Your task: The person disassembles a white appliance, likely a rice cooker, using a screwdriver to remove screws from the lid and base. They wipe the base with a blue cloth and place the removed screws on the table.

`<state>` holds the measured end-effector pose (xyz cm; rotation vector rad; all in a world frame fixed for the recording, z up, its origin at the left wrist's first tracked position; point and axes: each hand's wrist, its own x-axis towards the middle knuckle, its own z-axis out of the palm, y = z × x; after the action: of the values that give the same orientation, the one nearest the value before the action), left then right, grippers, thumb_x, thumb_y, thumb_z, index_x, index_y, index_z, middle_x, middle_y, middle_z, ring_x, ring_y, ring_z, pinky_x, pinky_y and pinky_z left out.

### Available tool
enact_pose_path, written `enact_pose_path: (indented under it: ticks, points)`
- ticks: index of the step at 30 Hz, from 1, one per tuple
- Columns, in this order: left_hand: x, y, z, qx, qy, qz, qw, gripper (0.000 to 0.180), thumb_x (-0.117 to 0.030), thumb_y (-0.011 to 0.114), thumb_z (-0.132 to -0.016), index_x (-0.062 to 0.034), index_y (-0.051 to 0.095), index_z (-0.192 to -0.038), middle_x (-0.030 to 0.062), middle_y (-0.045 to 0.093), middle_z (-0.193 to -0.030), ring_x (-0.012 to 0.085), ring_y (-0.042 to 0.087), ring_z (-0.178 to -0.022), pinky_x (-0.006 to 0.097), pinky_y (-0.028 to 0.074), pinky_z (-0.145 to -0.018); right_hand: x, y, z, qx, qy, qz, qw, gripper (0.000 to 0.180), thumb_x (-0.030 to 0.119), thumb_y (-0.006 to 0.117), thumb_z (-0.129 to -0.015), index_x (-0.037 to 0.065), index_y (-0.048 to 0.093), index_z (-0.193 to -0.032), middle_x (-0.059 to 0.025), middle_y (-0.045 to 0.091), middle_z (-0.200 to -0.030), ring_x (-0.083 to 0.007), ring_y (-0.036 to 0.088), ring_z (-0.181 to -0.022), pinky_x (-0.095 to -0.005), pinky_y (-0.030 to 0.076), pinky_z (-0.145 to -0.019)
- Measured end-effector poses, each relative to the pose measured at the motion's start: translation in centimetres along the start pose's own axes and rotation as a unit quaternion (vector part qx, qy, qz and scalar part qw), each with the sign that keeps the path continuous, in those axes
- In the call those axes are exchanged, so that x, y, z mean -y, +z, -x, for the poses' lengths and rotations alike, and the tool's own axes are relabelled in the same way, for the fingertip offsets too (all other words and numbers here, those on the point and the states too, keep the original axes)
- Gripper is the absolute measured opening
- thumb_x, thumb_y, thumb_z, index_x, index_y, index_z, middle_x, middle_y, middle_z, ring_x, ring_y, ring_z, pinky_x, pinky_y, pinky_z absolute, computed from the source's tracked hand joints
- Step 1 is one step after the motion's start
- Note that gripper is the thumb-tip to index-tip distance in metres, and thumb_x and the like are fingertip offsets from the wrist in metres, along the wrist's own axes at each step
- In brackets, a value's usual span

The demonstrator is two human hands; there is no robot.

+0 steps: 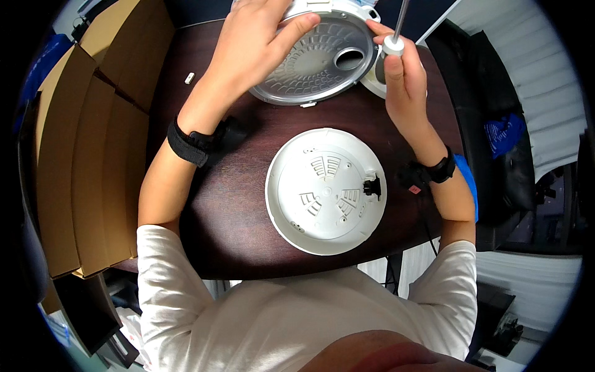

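Observation:
A round rice cooker lid (304, 62) with a grey metal inner plate and white rim stands tilted at the far side of the table. My left hand (263, 46) grips its upper edge, thumb over the rim; the other fingers run partly out of the picture. In my right hand (406, 77) is a screwdriver (393, 46), closed in the fingers, its metal shaft pointing up and away. The right fingertips are at the lid's right edge. Closer to me lies a white round base cover (325, 214) with vent slots and a black socket (372, 186) at its right side.
A small white piece (189, 78) lies on the dark wooden table (229, 211) at the left. Part of a white round thing (374, 85) shows behind my right hand. Cardboard boxes (93, 161) line the left edge; a black sofa (496, 124) stands at the right.

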<state>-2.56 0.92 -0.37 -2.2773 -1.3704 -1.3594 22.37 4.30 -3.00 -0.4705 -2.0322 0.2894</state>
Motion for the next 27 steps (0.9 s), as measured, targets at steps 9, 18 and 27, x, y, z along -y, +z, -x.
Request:
enact_pose_path:
  ticks: [9,18,27]
  points:
    - [-1.1,-0.7,-0.3,0.011,0.002,0.02,1.0,0.056,-0.032,0.059,-0.092,0.0081,0.05,-0.13,0.0316,0.054,-0.127,0.047,0.048,-0.124,0.048,0.033,-0.11,1.0,-2.8,0.7,0.017,0.074,0.041,0.996,0.032,0.029,0.047,-0.103,0.003,0.061,-0.115,-0.0081,0.067,-0.098,-0.0138,0.062,-0.09,-0.0281,0.048,-0.08]
    - [-0.2,0.3,0.2,0.0,0.003,-0.022,1.0,0.058,-0.033,0.056,-0.094,0.0081,0.048,-0.133,0.0324,0.052,-0.13,0.0458,0.047,-0.126,0.049,0.03,-0.112,4.1,-4.7,3.0,0.119,0.218,0.11,0.962,0.024,0.023,0.056,-0.098,0.0,0.061,-0.102,-0.0146,0.062,-0.074,-0.0201,0.059,-0.061,-0.0304,0.045,-0.059]
    - [0.4,1.3,0.2,-0.063,0.072,-0.077,0.992,0.053,-0.041,0.058,-0.094,0.0005,0.056,-0.127,0.0221,0.061,-0.118,0.0366,0.059,-0.108,0.041,0.049,-0.091,5.5,-4.9,3.8,0.132,0.244,0.118,0.953,0.024,0.023,0.057,-0.098,-0.001,0.061,-0.1,-0.0172,0.061,-0.074,-0.0222,0.059,-0.061,-0.0319,0.045,-0.058]
